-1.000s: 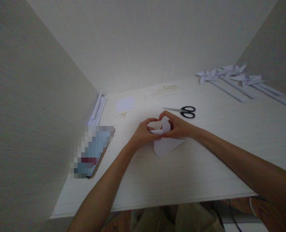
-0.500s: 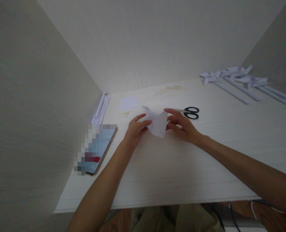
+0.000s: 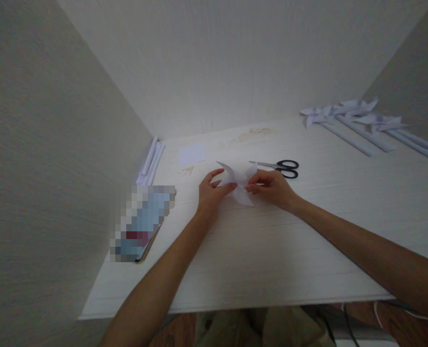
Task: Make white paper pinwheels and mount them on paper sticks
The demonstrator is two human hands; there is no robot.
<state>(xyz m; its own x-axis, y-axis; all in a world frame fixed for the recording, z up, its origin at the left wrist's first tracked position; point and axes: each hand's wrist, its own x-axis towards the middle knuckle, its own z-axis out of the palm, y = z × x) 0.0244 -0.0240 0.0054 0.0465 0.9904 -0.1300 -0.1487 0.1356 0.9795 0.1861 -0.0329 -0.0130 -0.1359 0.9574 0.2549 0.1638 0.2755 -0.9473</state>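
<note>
In the head view, the left hand (image 3: 211, 194) grips the folded paper (image 3: 241, 196), thumb pressed on its middle, index finger raised; the right hand (image 3: 272, 188) is nearly closed, fingertips pinching the paper's right side. The paper is above the table (image 3: 235, 270), just left of the scissors (image 3: 288, 169). Pinwheels (image 3: 314, 114) lie far right; a phone (image 3: 152, 212) and paper rolls (image 3: 150, 164) lie left.

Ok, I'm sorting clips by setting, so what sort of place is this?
Probably a small craft workspace: a pale table against walls, with scissors and pinwheel-like paper pieces at the far right, and curled paper held in the left hand and right hand.
</note>
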